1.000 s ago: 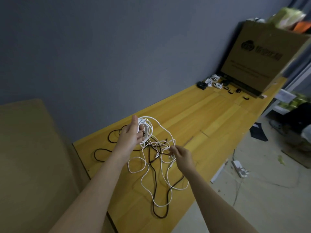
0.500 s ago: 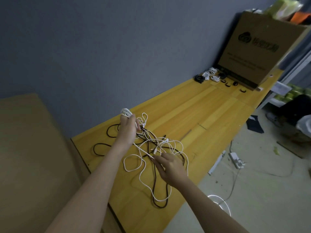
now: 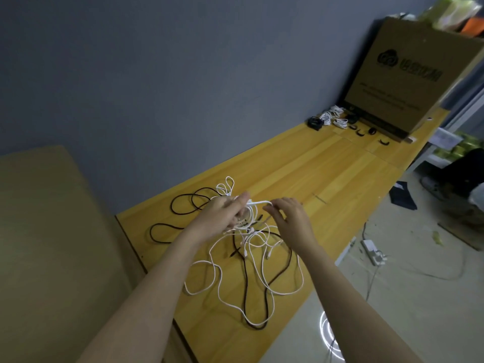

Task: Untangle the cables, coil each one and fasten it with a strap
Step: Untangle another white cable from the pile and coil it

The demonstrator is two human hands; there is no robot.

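Note:
A tangle of white cables [image 3: 251, 260] and black cables [image 3: 180, 205] lies on the near end of the yellow wooden table [image 3: 314, 174]. My left hand [image 3: 222, 216] grips a small coil of white cable just above the tangle. My right hand [image 3: 290, 218] pinches a strand of the same white cable, stretched short between both hands. Loose white loops trail from the hands down onto the table. Several black straps [image 3: 366, 132] lie at the far end of the table.
Coiled white cables [image 3: 332, 117] and a coiled black cable [image 3: 314, 123] sit at the far end beside a large cardboard box [image 3: 413, 74]. A brown board [image 3: 52, 244] stands left of the table. A power strip [image 3: 372, 251] lies on the floor to the right.
My right hand has risen from low over the tangle to the left hand's height and now holds the strand close to it. The left hand has shifted slightly right.

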